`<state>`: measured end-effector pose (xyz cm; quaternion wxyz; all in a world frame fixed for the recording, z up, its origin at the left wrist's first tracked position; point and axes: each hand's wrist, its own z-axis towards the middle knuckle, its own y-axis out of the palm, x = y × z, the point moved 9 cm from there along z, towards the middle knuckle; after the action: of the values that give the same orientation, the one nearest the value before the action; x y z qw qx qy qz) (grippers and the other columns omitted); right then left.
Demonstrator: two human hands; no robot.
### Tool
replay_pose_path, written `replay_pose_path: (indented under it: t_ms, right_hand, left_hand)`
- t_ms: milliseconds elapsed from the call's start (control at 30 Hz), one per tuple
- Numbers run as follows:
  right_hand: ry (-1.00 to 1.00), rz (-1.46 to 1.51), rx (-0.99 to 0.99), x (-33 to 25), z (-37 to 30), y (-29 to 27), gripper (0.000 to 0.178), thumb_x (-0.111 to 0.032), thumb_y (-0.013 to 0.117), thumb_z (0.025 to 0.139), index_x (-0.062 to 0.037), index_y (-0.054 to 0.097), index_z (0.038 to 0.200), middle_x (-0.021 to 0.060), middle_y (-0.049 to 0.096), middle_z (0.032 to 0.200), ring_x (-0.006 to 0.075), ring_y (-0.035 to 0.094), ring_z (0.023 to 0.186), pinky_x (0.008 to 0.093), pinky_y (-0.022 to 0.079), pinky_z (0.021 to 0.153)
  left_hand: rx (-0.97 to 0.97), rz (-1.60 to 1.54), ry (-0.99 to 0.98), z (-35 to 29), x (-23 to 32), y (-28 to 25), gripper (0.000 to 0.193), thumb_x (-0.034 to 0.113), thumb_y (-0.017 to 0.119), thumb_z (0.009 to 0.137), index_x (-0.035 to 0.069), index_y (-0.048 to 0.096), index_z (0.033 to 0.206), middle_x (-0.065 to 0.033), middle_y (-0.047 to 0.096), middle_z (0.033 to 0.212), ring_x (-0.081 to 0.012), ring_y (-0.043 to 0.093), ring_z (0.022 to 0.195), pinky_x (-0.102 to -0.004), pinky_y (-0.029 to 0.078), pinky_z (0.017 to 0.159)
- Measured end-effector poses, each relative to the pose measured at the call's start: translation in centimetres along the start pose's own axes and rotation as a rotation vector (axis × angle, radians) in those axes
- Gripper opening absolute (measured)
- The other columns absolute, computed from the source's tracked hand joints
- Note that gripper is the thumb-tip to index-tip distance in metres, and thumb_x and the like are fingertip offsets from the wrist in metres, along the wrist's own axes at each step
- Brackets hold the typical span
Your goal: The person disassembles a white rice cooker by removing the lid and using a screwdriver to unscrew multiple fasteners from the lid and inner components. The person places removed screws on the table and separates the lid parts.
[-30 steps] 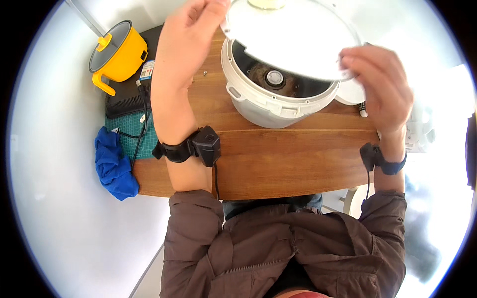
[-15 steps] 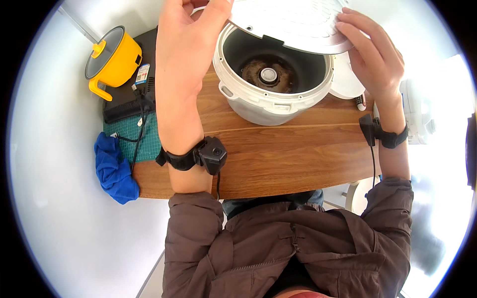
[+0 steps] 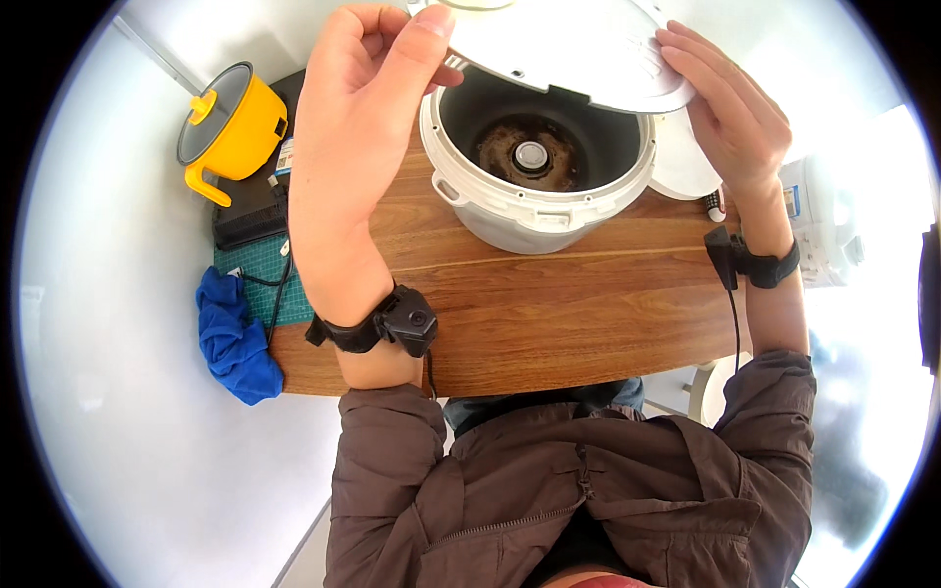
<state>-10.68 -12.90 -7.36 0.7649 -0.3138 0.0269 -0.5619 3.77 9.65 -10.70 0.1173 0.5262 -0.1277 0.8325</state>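
Between my hands I hold a white rice cooker lid [image 3: 569, 49], tilted over the back of the cooker; its top runs out of view. My left hand [image 3: 368, 108] grips the lid's left edge, thumb on top and fingers curled beneath. On the lid's right edge lie the fingers of my right hand [image 3: 740, 122]; its thumb is hidden. Below stands the white rice cooker body [image 3: 534, 230], with no inner pot in it. Inside its dark cavity show a brown-stained heating plate [image 3: 554, 162] and a round silver centre piece [image 3: 530, 155].
A yellow electric pot [image 3: 245, 127] with a grey lid stands back left. Near it are a black box-like device [image 3: 245, 227], a green cutting mat [image 3: 257, 257] and a blue cloth [image 3: 235, 338]. A white round piece [image 3: 684, 162] lies right of the cooker on the wooden table [image 3: 549, 314].
My left hand has shifted slightly left and down, and more of its fingers show. The lid has turned a little, with its front notch further right. My right hand has barely moved.
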Motion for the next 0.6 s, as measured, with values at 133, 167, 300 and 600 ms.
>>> replay_pose_path:
  t_ms: [133,167,300,600]
  right_hand:
    - [0.048,0.045,0.057,0.9,-1.1,0.0,0.027,0.008,0.077,0.079,-0.0015,0.078,0.104,0.0109,0.079,0.107,0.0248,0.077,0.103,0.0284,0.064,0.085]
    - [0.040,0.046,0.080,0.8,-1.4,-0.1,0.024,0.004,0.080,0.080,-0.0027,0.078,0.103,0.0095,0.079,0.106,0.0243,0.077,0.101,0.0282,0.064,0.083]
    - [0.062,0.106,0.084,0.5,-2.5,0.4,0.026,0.007,0.079,0.080,-0.0012,0.077,0.104,0.0107,0.080,0.104,0.0259,0.076,0.105,0.0296,0.065,0.085]
    - [0.095,0.239,0.102,-1.5,-4.2,1.8,0.026,0.006,0.080,0.077,0.0016,0.077,0.102,0.0153,0.079,0.103,0.0329,0.075,0.107,0.0393,0.064,0.091]
  left_hand:
    - [-0.144,-0.001,-0.012,0.1,0.3,-0.3,0.030,0.033,0.065,0.104,0.003,0.067,0.108,-0.0037,0.072,0.094,-0.0133,0.067,0.090,-0.0278,0.051,0.085]
    - [-0.191,-0.026,-0.012,0.3,0.4,-0.3,0.030,0.033,0.067,0.103,0.003,0.068,0.107,-0.0041,0.072,0.093,-0.0142,0.068,0.088,-0.0268,0.052,0.084]
    - [-0.263,-0.012,-0.013,0.5,-0.1,-1.0,0.031,0.031,0.067,0.103,0.000,0.069,0.106,-0.0050,0.072,0.092,-0.0150,0.069,0.086,-0.0267,0.054,0.083]
    - [-0.422,0.408,0.009,1.1,-3.7,-1.3,0.041,0.031,0.075,0.096,0.002,0.069,0.125,-0.0100,0.075,0.103,-0.0203,0.069,0.097,-0.0346,0.055,0.090]
